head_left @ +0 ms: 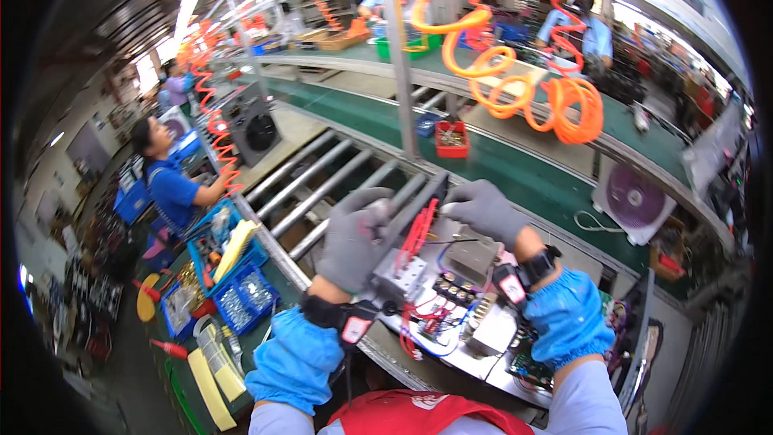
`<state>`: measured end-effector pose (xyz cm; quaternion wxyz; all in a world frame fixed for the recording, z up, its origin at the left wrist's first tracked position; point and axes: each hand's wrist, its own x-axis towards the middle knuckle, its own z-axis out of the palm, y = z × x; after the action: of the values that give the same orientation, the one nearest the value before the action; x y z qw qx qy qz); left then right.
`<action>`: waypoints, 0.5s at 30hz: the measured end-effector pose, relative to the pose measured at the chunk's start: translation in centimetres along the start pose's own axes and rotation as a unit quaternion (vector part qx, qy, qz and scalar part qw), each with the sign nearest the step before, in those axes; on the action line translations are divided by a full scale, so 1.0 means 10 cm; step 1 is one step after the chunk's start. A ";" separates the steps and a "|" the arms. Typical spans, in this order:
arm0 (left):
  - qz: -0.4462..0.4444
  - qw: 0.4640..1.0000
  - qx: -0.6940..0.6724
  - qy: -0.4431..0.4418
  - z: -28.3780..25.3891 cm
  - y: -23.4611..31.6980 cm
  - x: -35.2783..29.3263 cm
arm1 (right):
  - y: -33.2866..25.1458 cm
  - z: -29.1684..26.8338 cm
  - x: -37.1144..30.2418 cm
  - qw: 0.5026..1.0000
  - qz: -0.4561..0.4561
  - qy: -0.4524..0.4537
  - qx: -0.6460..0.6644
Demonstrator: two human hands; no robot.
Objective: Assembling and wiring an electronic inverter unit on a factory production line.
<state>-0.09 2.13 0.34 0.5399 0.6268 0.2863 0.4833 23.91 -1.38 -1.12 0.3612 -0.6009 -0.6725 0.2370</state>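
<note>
In front of me lies an open metal equipment chassis (451, 354) with wires and electronic parts inside. My left hand (354, 242), in a grey glove, is at the left of its dark upright panel (415, 213), fingers curled in. My right hand (487, 211), also gloved in grey, is beyond the panel's right side with fingertips drawn together. What either hand holds is too small or hidden to tell. Red wires (420, 229) rise between the hands from beside a silver metal block (400, 274). Nearby are a boxy transformer (473, 258), a black terminal block (455, 290) and another transformer (491, 326).
Metal rollers (322, 193) run beyond my left hand. Blue bins (245, 298) of small hardware and a red-handled screwdriver (169, 349) lie at left. Orange coiled hoses (491, 72) hang ahead. A red bin (452, 141) stands on the green conveyor. A person in blue (173, 185) works at left.
</note>
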 end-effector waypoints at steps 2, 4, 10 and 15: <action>-0.108 0.988 -0.104 0.035 0.00 -0.02 0.06 | 0.07 0.08 0.03 0.999 0.025 -0.024 0.005; -0.125 0.987 -0.086 0.047 0.06 0.02 0.06 | 0.08 0.12 0.05 0.998 0.047 -0.030 -0.007; -0.135 0.985 -0.102 0.036 0.07 0.02 0.06 | 0.06 0.21 0.10 0.990 0.097 -0.102 -0.005; -0.129 0.983 -0.125 0.027 0.03 0.01 0.06 | 0.09 0.36 0.11 0.995 0.063 -0.056 -0.061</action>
<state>0.37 2.50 0.59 0.6643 0.4988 0.3163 0.4581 21.70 0.24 -3.80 0.2698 -0.6489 -0.6656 0.2513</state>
